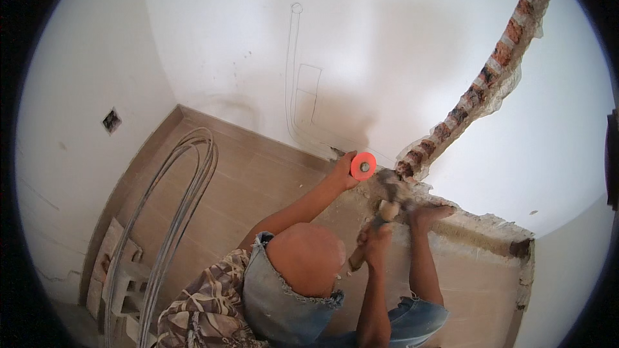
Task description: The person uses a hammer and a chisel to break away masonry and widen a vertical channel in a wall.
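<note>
My left hand (345, 173) is closed around a chisel (364, 167) with a round orange-red hand guard. The chisel's metal striking end shows in the middle of the guard; its blade is hidden behind the guard and hand, close to the foot of the white wall. Lower and to the right, my right hand (375, 245) grips the handle of a hammer (387, 211). The hammer head is slightly blurred and stands apart from the chisel, near the broken wall base (394, 187).
A chased groove (487, 76) of exposed brick climbs the wall at right. Pencil lines (291, 84) mark the wall ahead. Looped grey tubing (187, 174) and a hollow block (132, 293) are at left. My bare foot (427, 215) rests beside the broken wall edge.
</note>
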The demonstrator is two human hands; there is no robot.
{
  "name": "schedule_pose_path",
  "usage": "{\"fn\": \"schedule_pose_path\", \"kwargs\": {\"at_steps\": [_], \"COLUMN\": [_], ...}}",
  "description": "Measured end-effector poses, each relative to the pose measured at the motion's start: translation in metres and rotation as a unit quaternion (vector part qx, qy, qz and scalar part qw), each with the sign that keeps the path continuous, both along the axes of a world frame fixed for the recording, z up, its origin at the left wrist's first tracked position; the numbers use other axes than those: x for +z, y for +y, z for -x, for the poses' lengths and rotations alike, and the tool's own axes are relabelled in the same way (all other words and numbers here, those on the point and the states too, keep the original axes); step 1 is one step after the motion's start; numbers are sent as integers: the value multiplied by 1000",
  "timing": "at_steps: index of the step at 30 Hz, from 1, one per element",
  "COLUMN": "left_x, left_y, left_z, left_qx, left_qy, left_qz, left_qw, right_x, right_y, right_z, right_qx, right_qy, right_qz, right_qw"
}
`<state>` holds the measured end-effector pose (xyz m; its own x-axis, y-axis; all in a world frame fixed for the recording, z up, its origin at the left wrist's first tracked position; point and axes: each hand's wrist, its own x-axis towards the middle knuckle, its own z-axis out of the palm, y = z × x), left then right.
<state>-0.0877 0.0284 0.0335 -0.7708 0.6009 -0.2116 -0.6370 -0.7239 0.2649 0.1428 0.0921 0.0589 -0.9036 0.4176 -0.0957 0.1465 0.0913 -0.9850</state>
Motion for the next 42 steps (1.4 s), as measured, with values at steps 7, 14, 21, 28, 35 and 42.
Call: {"fn": "schedule_pose_path", "kwargs": {"at_steps": [7,14,21,28,35,42], "left_x": [-28,-8,-11,-33,-22,-26], "left_y": [-1,2,-17,-8,-1,-8], "left_z": [3,-16,-16,17,4,-3], "left_qx": [21,87,123,18,41,23], "left_qy": [64,477,489,86,-35,-40], "left_qz": [53,431,438,-13,-34,-51], "left_qw": [996,761,744,996,998,998], "right_x": [71,-44,21,-103,-37,3], "right_y": [10,34,15,1,7,36], "right_z": [-2,32,-2,45,0,-43], "right_qx": [95,18,0,-19,17,95], "right_qy": [533,-106,290,169,29,-14], "right_qz": [143,82,186,-82,18,113], "right_qw": [829,991,939,982,999,989]}}
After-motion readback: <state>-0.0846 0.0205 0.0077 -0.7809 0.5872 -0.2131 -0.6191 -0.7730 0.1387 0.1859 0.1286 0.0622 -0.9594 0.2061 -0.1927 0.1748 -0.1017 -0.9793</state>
